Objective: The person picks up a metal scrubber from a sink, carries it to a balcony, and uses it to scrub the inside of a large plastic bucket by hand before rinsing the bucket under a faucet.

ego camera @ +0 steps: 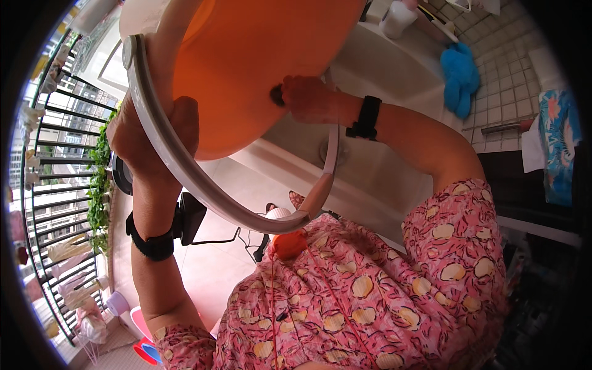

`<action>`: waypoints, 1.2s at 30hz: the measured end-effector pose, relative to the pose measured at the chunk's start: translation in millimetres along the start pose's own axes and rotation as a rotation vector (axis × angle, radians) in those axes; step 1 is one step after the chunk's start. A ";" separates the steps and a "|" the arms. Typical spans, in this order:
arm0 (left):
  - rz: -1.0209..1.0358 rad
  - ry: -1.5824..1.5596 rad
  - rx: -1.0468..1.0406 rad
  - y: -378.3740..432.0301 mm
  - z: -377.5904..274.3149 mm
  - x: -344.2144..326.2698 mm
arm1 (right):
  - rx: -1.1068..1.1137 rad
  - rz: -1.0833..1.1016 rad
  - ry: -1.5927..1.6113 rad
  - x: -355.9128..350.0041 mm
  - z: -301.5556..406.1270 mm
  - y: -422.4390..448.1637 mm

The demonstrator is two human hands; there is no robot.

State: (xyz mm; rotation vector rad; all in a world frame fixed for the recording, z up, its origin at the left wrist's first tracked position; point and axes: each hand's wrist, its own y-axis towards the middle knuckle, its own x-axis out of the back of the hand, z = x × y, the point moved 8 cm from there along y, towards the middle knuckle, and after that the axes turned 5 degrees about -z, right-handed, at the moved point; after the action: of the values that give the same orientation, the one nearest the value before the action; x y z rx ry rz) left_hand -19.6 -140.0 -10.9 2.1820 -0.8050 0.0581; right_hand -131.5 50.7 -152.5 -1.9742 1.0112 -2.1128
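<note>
A large orange bucket point(240, 83) is tilted above a pale basin point(370, 171). Its thick grey-white handle point(185, 171) loops down towards me. My left hand point(152, 132) grips the bucket near its pale rim, and the handle crosses in front of the hand. Pinched in my right hand point(312, 99) is a small dark scrubber point(277, 95), held against the orange wall; most of it is hidden by my fingers. Both wrists wear black straps, and the left strap carries a black block point(192, 218).
A white bottle point(397, 19) and a blue cloth-like item point(459, 78) are on the basin's far right side. A tissue pack point(557, 148) is at right. Black railings point(64, 162) with leafy plants point(99, 189) run along the left. A cable point(217, 241) hangs below the left wrist.
</note>
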 end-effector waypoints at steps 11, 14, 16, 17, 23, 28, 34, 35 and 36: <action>0.012 -0.040 -0.032 3.6 -1.7 3.6 | 0.022 -0.080 -0.002 -11.7 3.1 0.6; 0.030 -0.036 -0.010 6.3 5.2 -3.5 | 0.030 -0.198 -0.055 7.1 -12.1 -0.5; 0.013 0.035 -0.064 15.2 0.3 13.6 | 0.007 -0.341 -0.361 50.9 -37.2 26.3; 0.011 0.000 -0.061 12.8 -1.0 0.1 | -0.034 -0.339 -0.542 53.4 -68.4 27.7; 0.007 0.029 -0.043 17.0 -12.7 1.9 | 0.017 -0.296 -0.220 42.6 -7.1 49.6; 0.020 0.042 0.015 26.3 -14.5 13.2 | 0.180 -0.427 -0.398 53.2 -32.7 72.9; 0.030 0.039 -0.014 29.1 -30.8 6.8 | 0.062 -0.472 -0.494 80.9 -62.0 91.7; 0.030 0.044 -0.017 29.3 -30.9 10.8 | 0.158 -0.363 -0.360 61.7 -38.3 85.8; 0.033 0.055 -0.012 27.9 -28.4 15.3 | 0.258 -0.251 -0.224 49.5 -5.4 75.4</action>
State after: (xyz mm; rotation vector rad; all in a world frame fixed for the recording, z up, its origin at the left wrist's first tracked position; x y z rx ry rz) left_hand -17.2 -141.8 31.6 2.1460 -0.8085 0.1294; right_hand -172.7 -29.6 -147.7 -2.2311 0.4508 -1.9519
